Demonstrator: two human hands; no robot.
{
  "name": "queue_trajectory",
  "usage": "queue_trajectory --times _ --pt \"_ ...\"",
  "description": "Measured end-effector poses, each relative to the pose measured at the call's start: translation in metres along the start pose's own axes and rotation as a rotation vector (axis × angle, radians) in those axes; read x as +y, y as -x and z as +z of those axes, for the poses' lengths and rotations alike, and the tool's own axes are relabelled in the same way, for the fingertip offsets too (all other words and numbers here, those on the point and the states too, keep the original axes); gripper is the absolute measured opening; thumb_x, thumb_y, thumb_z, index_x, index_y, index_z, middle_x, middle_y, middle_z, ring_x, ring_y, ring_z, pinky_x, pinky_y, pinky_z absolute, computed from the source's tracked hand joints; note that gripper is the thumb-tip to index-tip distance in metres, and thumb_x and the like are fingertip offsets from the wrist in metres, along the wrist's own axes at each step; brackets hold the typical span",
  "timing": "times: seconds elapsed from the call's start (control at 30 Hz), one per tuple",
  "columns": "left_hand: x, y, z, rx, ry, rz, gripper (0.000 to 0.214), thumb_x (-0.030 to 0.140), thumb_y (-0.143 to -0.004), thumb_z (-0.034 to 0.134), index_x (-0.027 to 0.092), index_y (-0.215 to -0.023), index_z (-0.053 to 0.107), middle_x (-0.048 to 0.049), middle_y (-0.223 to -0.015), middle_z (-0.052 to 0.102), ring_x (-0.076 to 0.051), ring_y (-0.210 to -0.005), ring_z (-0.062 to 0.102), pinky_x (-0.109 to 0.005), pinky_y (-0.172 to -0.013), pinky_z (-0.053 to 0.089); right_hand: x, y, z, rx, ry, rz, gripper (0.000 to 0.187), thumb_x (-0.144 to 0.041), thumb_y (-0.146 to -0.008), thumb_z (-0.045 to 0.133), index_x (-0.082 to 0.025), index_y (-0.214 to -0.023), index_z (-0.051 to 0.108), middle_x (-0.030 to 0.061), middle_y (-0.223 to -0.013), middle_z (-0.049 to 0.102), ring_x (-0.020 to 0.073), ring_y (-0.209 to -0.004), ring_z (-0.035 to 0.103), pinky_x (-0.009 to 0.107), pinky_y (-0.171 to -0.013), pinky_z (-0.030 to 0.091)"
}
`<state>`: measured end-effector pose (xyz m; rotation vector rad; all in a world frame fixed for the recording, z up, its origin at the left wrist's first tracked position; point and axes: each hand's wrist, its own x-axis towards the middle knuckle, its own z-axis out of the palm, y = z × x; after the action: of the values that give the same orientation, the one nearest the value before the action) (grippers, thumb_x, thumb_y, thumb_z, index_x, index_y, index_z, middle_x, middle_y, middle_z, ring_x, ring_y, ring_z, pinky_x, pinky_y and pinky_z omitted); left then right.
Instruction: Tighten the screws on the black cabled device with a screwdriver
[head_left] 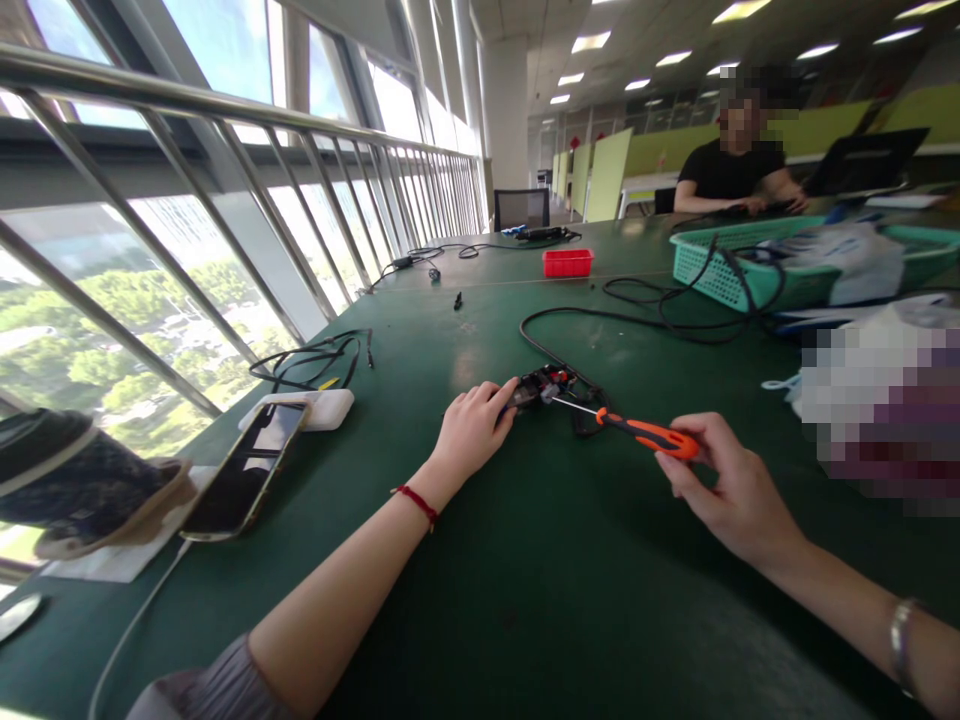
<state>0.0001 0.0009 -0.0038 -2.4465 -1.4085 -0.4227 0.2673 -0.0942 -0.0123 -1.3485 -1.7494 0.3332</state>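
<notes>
Now your left hand (472,430) pinches one small black device (541,384) on the smooth green tabletop (525,580); your right hand (724,485) grips one orange-handled, thin-shafted screwdriver (649,436).

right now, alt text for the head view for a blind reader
The left hand steadies a small opened device on a green table while the right hand holds an orange-handled screwdriver, tip at the device. A smartphone lies left; a red tray and teal basket sit behind.
</notes>
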Motion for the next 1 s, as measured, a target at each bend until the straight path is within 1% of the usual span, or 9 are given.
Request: queue_trajectory --times 0.1,0.23,0.3,0.47,0.57,0.67,0.8,0.87,1.0 --pt "0.0002 0.0000 -0.0004 -0.002 0.002 -0.005 0.040 0.030 -0.096 0.038 0.021 -0.134 0.044 -0.0057 -0.105 0.062 -0.018 -0.092 0.060 -0.030 -0.079 0.047 -0.0013 -0.0002 0.0000 -0.015 0.043 -0.016 0.017 -0.039 -0.086 0.052 -0.022 -0.086 0.050 -0.0023 -0.062 0.056 0.0124 -0.047 0.055 0.024 -0.044 0.041" --pt "0.0000 0.0002 -0.0003 -0.005 0.009 0.002 0.040 0.031 -0.096 0.037 0.020 -0.134 0.044 -0.0062 -0.105 0.061 -0.018 -0.093 0.059 -0.030 -0.079 0.047 0.0011 -0.0017 0.0000 -0.121 0.074 0.000 0.037 -0.048 -0.090 0.043 -0.023 -0.063 0.046 -0.0036 -0.047 0.047 0.0112 -0.039 0.046 0.025 -0.041 0.035" --pt "0.0000 0.0002 -0.0002 -0.009 0.006 0.000 0.040 0.031 -0.096 0.037 0.020 -0.135 0.044 -0.0061 -0.105 0.061 -0.018 -0.093 0.059 -0.030 -0.080 0.047 0.0031 -0.0022 -0.0001 -0.140 0.070 0.020 0.042 -0.050 -0.091 0.039 -0.023 -0.060 0.044 -0.0032 -0.045 0.047 0.0115 -0.039 0.046 0.025 -0.042 0.034" --pt "0.0000 0.0000 0.0002 -0.003 0.005 0.002 0.040 0.031 -0.096 0.037 0.020 -0.134 0.045 -0.0057 -0.106 0.061 -0.018 -0.093 0.059 -0.030 -0.080 0.047 0.0033 -0.0014 -0.0003 -0.051 0.065 0.023 0.021 -0.042 -0.088 0.048 -0.022 -0.082 0.050 -0.0041 -0.055 0.052 0.0123 -0.044 0.052 0.025 -0.045 0.040" --pt "-0.0004 0.0003 0.0006 0.001 0.007 0.006 0.040 0.031 -0.096 0.037 0.019 -0.134 0.044 -0.0059 -0.106 0.061 -0.018 -0.093 0.059 -0.030 -0.079 0.047 0.0015 -0.0002 0.0002 -0.012 0.056 -0.022 0.018 -0.038 -0.086 0.051 -0.021 -0.092 0.049 -0.0009 -0.067 0.059 0.0132 -0.052 0.057 0.024 -0.049 0.043" --pt "-0.0006 0.0005 0.0004 0.001 0.007 0.009 0.040 0.030 -0.096 0.037 0.019 -0.134 0.044 -0.0062 -0.105 0.061 -0.018 -0.092 0.059 -0.030 -0.079 0.047 0.0022 0.0001 0.0010 -0.063 0.084 -0.032 0.022 -0.043 -0.087 0.050 -0.022 -0.082 0.050 -0.0022 -0.059 0.055 0.0121 -0.047 0.052 0.024 -0.044 0.039" --pt "-0.0004 0.0004 0.0001 -0.001 0.007 0.007 0.040 0.030 -0.096 0.037 0.019 -0.134 0.044 -0.0063 -0.105 0.061 -0.018 -0.093 0.059 -0.030 -0.079 0.047 0.0046 -0.0012 0.0009 -0.144 0.097 -0.007 0.039 -0.048 -0.092 0.039 -0.023 -0.063 0.044 -0.0042 -0.046 0.046 0.0102 -0.039 0.045 0.024 -0.043 0.034" --pt "-0.0005 0.0003 0.0005 0.001 0.010 0.006 0.040 0.031 -0.096 0.037 0.020 -0.134 0.044 -0.0062 -0.105 0.061 -0.018 -0.093 0.060 -0.030 -0.079 0.047 0.0039 -0.0019 0.0001 -0.137 0.080 0.007 0.038 -0.047 -0.093 0.038 -0.023 -0.064 0.045 -0.0039 -0.046 0.047 0.0108 -0.040 0.047 0.024 -0.043 0.035" --pt "-0.0009 0.0000 0.0016 0.005 0.012 0.005 0.040 0.031 -0.096 0.037 0.020 -0.134 0.044 -0.0062 -0.105 0.062 -0.018 -0.093 0.060 -0.029 -0.079 0.047 0.0010 -0.0015 -0.0008 -0.052 0.065 -0.010 0.020 -0.041 -0.088 0.049 -0.022 -0.082 0.050 -0.0035 -0.054 0.053 0.0120 -0.044 0.052 0.023 -0.042 0.039"
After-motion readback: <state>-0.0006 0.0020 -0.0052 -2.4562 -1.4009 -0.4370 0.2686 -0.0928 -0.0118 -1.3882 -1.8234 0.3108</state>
